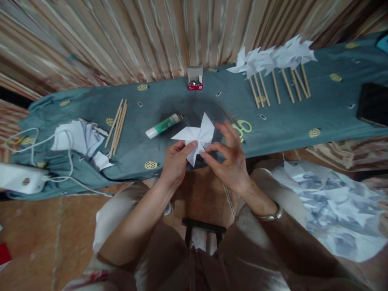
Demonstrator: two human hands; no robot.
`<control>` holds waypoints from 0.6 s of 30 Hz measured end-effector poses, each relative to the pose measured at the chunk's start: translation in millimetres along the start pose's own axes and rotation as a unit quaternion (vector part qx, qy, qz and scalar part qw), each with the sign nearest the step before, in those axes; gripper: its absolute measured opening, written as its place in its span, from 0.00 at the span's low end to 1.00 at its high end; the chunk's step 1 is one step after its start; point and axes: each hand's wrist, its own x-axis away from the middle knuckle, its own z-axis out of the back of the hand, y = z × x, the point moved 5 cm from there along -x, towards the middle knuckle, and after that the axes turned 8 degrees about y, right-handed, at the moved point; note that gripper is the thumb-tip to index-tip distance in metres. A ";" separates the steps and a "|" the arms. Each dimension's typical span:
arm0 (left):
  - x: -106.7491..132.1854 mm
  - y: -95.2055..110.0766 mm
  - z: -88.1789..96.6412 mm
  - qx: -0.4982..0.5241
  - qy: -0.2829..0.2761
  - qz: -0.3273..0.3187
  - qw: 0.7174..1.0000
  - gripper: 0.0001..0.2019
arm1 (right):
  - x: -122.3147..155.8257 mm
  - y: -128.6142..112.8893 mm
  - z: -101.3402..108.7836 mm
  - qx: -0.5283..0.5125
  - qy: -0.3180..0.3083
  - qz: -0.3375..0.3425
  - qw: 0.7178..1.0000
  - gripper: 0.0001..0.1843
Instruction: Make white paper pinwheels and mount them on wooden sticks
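Note:
A folded white paper pinwheel [204, 128] is held over the near edge of the table, its pointed blades spread out. My left hand [176, 161] grips it from the left, the thumb pressed near its centre. On the right side, my right hand [228, 157] pinches a blade's edge between thumb and index finger, the other fingers raised. A green-and-white glue stick [163, 126] lies just beyond my left hand. Close to my right fingertips rest scissors [244, 125] with pale green handles, partly hidden by the hand.
Finished pinwheels on sticks [274, 58] lie at the back right. A small red box [195, 83] holds shiny metal pieces. Wooden sticks [118, 127] and paper sheets [79, 137] lie left, near a white power strip [21, 178] with cables. A bag of paper pieces [336, 202] stands right.

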 end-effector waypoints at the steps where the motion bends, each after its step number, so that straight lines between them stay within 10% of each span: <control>1: 0.2 0.0 0.0 0.000 0.001 -0.001 1.000 0.11 | -0.2 0.0 -0.5 -0.001 -0.001 -0.005 1.000 0.07; 18: 2.5 3.3 -0.7 -0.001 -0.002 -0.006 1.000 0.11 | -2.7 12.8 -2.6 -0.107 -0.001 -0.134 0.985 0.05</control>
